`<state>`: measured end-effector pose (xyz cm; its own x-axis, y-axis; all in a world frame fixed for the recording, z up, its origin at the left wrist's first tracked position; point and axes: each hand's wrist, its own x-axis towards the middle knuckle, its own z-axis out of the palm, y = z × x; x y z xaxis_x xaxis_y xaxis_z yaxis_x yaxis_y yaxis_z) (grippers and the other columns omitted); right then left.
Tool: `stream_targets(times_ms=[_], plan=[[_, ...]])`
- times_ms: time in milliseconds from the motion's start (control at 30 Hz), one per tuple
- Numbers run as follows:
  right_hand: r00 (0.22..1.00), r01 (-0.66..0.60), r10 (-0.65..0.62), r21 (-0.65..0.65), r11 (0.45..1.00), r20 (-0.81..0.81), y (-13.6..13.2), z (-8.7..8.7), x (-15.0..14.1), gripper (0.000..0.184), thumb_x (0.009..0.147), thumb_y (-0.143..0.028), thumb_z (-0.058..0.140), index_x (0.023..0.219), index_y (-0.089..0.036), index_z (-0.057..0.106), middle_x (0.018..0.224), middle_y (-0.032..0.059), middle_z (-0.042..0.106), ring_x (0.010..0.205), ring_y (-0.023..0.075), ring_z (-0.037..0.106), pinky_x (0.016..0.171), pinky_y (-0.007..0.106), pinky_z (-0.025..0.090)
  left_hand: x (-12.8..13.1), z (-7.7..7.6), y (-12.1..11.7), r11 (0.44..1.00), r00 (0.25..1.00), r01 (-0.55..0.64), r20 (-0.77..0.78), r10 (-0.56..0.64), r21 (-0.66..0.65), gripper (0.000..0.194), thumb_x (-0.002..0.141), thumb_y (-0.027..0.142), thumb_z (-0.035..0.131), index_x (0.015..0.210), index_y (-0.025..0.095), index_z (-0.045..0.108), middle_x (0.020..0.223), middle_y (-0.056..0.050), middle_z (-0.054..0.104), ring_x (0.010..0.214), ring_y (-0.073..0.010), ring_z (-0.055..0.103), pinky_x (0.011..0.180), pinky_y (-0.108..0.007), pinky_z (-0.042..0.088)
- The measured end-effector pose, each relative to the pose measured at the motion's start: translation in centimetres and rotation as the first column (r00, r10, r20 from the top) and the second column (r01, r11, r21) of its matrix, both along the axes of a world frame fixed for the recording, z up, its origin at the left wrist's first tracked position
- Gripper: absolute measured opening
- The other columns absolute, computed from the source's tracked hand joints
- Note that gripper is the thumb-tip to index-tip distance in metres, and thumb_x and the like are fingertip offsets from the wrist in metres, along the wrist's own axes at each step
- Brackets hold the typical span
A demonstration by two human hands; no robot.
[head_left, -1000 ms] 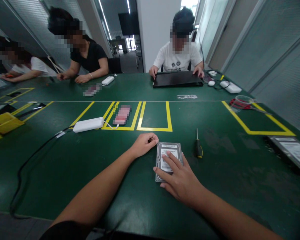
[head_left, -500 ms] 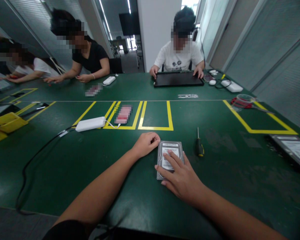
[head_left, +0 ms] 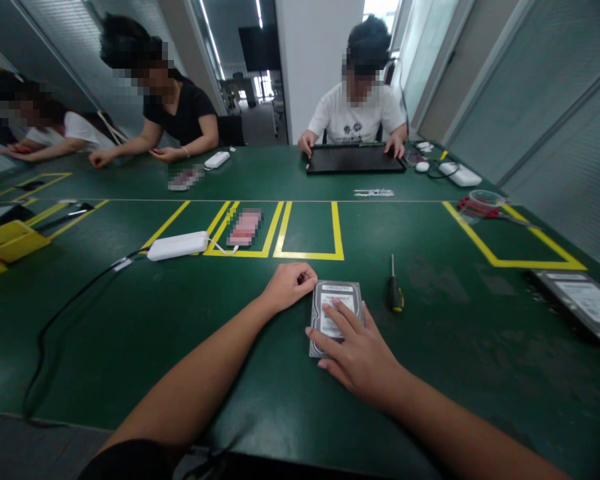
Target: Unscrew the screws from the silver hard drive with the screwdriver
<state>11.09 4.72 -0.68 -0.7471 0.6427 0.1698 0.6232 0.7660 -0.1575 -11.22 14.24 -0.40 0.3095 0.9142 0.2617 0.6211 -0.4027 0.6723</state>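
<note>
A silver hard drive [head_left: 336,288] with white labels lies flat on the green table, its far end pointing away from me. Across its top my right hand [head_left: 360,343] rests with the fingers spread, covering much of the lower label and the near right corner. My left hand [head_left: 291,287] sits at the drive's far left corner, fingers curled and thumb against the forefinger. Whatever that pinch may hold is hidden; the fingertips come right up to the corner. To the right of the drive lies a black and yellow screwdriver [head_left: 396,293], its shaft pointing away.
A second hard drive [head_left: 580,303] lies at the far right. Beyond my hands are yellow tape outlines [head_left: 310,256], a phone [head_left: 245,228] and a white power bank [head_left: 178,246] with a black cable. Yellow bins [head_left: 20,241] stand left. Across the table, a person holds a black panel [head_left: 355,159].
Both my hands keep their places at the hard drive; the view shifts only slightly. A co-worker at the left has stretched an arm outward and curled that hand.
</note>
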Motion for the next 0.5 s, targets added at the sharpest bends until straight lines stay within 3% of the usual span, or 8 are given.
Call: stream_targets(times_ms=[200, 300, 400, 500], plan=[[1.0, -0.008, 0.008, -0.035, 0.999, -0.004, -0.1, 0.3, 0.2, 0.056, 0.094, -0.052, 0.049, 0.148, -0.039, 0.039, 0.158, 0.0127, 0.03, 0.147, 0.0377, 0.023, 0.109, 0.073, 0.019, 0.1, -0.2, 0.1, 0.999, 1.0, -0.016, 0.025, 0.017, -0.042, 0.011, 0.08, 0.021, 0.061, 0.077, 0.015, 0.07, 0.07, 0.0, 0.067, 0.062, -0.0104, 0.058, 0.058, -0.021, 0.041], [0.998, 0.017, -0.02, -0.032, 0.999, -0.068, -0.1, 0.5, 0.4, 0.057, 0.094, -0.053, 0.048, 0.147, -0.032, 0.042, 0.155, 0.0116, 0.037, 0.144, 0.0349, 0.03, 0.112, 0.068, 0.023, 0.0, -0.5, 0.2, 0.998, 0.999, -0.02, 0.047, 0.023, -0.058, 0.012, 0.08, 0.022, 0.061, 0.077, 0.015, 0.07, 0.069, 0.0, 0.068, 0.062, -0.0103, 0.058, 0.059, -0.021, 0.041], [0.975, 0.121, -0.11, 0.05, 0.991, -0.191, 0.6, 0.6, 0.8, 0.048, 0.095, -0.045, 0.048, 0.137, -0.021, 0.055, 0.141, 0.0125, 0.052, 0.131, 0.0302, 0.045, 0.113, 0.057, 0.03, -0.1, -0.9, 0.3, 0.995, 0.996, -0.026, 0.088, 0.035, -0.093, 0.013, 0.081, 0.024, 0.062, 0.079, 0.015, 0.071, 0.07, 0.0, 0.068, 0.062, -0.0104, 0.058, 0.059, -0.021, 0.043], [0.94, 0.298, -0.266, 0.135, 0.945, -0.215, 2.3, 1.1, 1.8, 0.037, 0.096, -0.039, 0.045, 0.118, -0.016, 0.065, 0.117, 0.0138, 0.062, 0.107, 0.0259, 0.055, 0.096, 0.044, 0.044, -0.2, -1.3, 0.3, 0.992, 0.992, -0.027, 0.117, 0.042, -0.123, 0.015, 0.082, 0.027, 0.062, 0.081, 0.015, 0.071, 0.072, -0.001, 0.069, 0.063, -0.011, 0.059, 0.059, -0.021, 0.043]])
